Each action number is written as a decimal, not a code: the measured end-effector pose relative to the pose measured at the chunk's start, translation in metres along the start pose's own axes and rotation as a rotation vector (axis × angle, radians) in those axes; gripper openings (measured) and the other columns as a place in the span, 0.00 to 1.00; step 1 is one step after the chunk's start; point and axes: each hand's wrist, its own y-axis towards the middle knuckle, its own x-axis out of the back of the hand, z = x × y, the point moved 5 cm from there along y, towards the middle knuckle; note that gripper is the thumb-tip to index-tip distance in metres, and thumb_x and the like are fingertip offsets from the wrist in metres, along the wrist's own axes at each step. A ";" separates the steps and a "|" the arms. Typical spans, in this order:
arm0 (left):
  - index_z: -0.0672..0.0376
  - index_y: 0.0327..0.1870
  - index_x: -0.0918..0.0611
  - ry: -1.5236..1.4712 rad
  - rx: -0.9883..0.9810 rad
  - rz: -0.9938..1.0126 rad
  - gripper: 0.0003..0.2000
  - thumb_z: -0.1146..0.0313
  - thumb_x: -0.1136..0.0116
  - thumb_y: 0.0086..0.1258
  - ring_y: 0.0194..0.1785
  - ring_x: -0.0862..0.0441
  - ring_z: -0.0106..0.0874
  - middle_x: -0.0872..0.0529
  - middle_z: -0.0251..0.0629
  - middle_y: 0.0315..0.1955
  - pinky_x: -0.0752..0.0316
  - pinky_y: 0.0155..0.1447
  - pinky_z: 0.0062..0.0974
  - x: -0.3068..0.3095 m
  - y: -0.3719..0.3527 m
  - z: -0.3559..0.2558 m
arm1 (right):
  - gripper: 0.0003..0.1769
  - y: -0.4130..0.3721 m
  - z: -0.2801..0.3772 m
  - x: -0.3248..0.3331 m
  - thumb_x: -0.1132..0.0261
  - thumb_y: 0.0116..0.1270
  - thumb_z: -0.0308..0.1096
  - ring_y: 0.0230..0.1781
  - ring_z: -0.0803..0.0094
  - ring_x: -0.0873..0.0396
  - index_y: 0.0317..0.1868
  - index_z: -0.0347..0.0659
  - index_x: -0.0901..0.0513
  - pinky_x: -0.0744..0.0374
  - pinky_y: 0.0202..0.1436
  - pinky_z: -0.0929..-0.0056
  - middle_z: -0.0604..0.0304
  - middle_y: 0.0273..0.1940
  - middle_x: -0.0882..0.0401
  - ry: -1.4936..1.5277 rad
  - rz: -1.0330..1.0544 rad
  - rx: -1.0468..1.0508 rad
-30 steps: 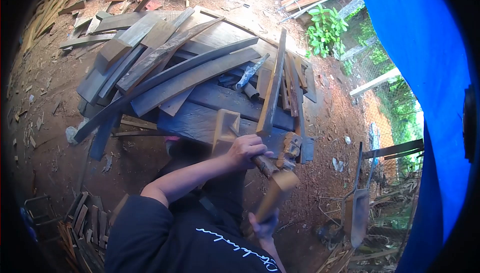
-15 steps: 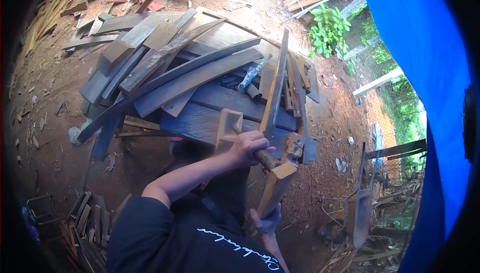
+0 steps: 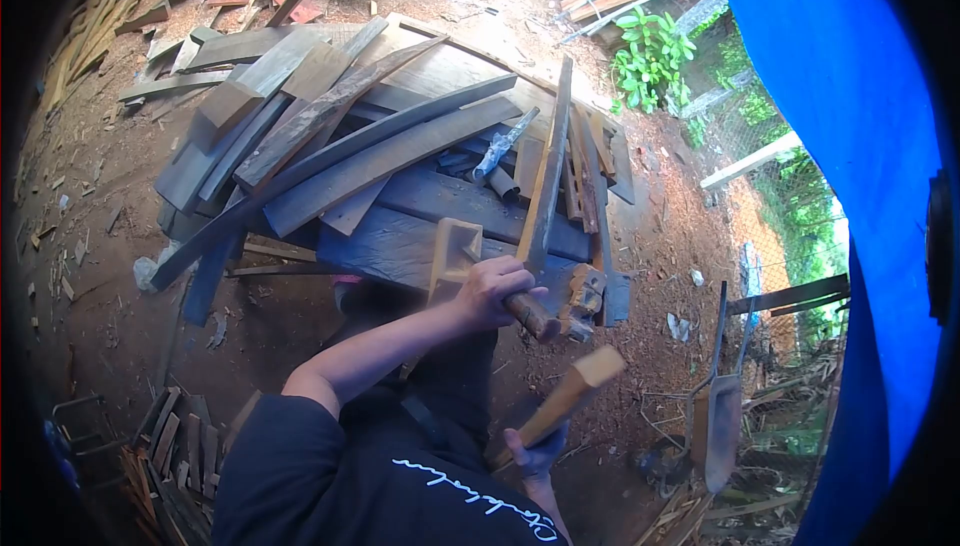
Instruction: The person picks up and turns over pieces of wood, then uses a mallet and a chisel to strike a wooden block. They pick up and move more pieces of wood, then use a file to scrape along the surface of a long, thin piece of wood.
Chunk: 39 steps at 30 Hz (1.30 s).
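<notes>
My left hand (image 3: 495, 291) is wrapped round a short, round wooden handle (image 3: 533, 316) over the near edge of the dark wooden bench (image 3: 380, 246). Lower right, my right hand (image 3: 537, 451) grips a squared wooden block (image 3: 575, 391), its far end clear of the handle. Beside the left hand stands a light wooden frame-like piece (image 3: 455, 246). A rough, chipped block (image 3: 583, 296) lies at the bench corner. What the handle's other end joins is hidden by my left hand.
Several long boards (image 3: 390, 146) are piled across the bench. A blue tarp (image 3: 850, 96) hangs at the right, near a green plant (image 3: 650, 56). More wood scraps (image 3: 180, 446) lie lower left, and a long-handled metal tool (image 3: 722, 426) stands lower right.
The squared block in my right hand has swung away from the handle's end, toward the right and down, and now leans more. My left hand has hardly moved.
</notes>
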 end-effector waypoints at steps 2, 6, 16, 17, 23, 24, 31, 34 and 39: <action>0.58 0.23 0.25 -0.009 0.015 -0.011 0.13 0.67 0.29 0.57 0.24 0.24 0.39 0.26 0.38 0.20 0.32 0.28 0.36 0.002 0.003 0.000 | 0.36 -0.013 -0.034 0.013 0.21 0.49 0.41 0.34 0.73 0.23 0.52 0.36 0.32 0.23 0.42 0.71 0.59 0.36 0.24 0.067 0.016 -0.021; 0.59 0.26 0.25 -0.019 0.044 -0.024 0.13 0.70 0.28 0.57 0.24 0.25 0.36 0.25 0.38 0.21 0.31 0.28 0.33 0.003 0.007 0.003 | 0.36 0.018 -0.012 -0.012 0.22 0.48 0.42 0.34 0.70 0.28 0.52 0.38 0.30 0.27 0.41 0.74 0.60 0.35 0.28 0.000 0.042 -0.081; 0.58 0.25 0.25 -0.016 0.042 0.010 0.13 0.66 0.30 0.58 0.25 0.24 0.40 0.25 0.39 0.21 0.31 0.28 0.36 0.005 0.006 -0.001 | 0.32 0.051 0.000 -0.020 0.21 0.49 0.41 0.32 0.71 0.23 0.47 0.38 0.30 0.24 0.37 0.70 0.59 0.32 0.25 -0.125 -0.002 0.163; 0.57 0.25 0.25 -0.008 0.026 0.010 0.13 0.66 0.30 0.59 0.25 0.24 0.40 0.25 0.39 0.21 0.31 0.28 0.36 0.005 0.007 -0.004 | 0.30 0.054 0.006 -0.026 0.20 0.49 0.39 0.32 0.71 0.19 0.44 0.38 0.31 0.21 0.35 0.70 0.57 0.31 0.21 -0.334 0.024 0.150; 0.56 0.24 0.25 0.005 0.047 0.029 0.13 0.66 0.30 0.58 0.26 0.24 0.39 0.26 0.38 0.20 0.32 0.29 0.36 0.000 0.000 0.002 | 0.29 0.044 0.005 -0.020 0.20 0.50 0.38 0.29 0.70 0.18 0.45 0.38 0.30 0.20 0.35 0.69 0.56 0.32 0.18 -0.175 0.071 0.012; 0.56 0.24 0.25 -0.006 0.043 0.030 0.13 0.66 0.30 0.58 0.26 0.24 0.39 0.26 0.38 0.20 0.32 0.29 0.36 -0.002 -0.001 0.001 | 0.29 0.044 0.005 -0.019 0.21 0.50 0.38 0.30 0.70 0.18 0.45 0.38 0.30 0.20 0.37 0.69 0.55 0.33 0.18 -0.203 0.089 -0.031; 0.56 0.23 0.23 0.055 -0.033 0.024 0.10 0.68 0.32 0.59 0.26 0.26 0.37 0.27 0.35 0.20 0.33 0.30 0.34 -0.001 -0.016 -0.005 | 0.29 0.016 -0.019 -0.027 0.21 0.52 0.37 0.35 0.70 0.18 0.46 0.36 0.29 0.20 0.40 0.69 0.55 0.36 0.18 -0.081 0.095 -0.083; 0.54 0.27 0.22 0.072 -0.084 0.041 0.07 0.70 0.33 0.56 0.27 0.26 0.35 0.26 0.33 0.22 0.33 0.31 0.33 -0.006 -0.025 -0.003 | 0.29 0.012 -0.016 -0.026 0.21 0.52 0.37 0.36 0.70 0.18 0.46 0.36 0.29 0.20 0.41 0.70 0.56 0.37 0.18 -0.104 0.077 -0.085; 0.49 0.34 0.22 0.288 -0.323 0.351 0.10 0.65 0.36 0.51 0.34 0.25 0.31 0.24 0.29 0.30 0.30 0.38 0.32 -0.029 -0.073 0.009 | 0.34 0.009 -0.030 -0.024 0.22 0.49 0.41 0.36 0.73 0.23 0.51 0.36 0.29 0.23 0.42 0.73 0.60 0.37 0.24 -0.039 0.070 -0.239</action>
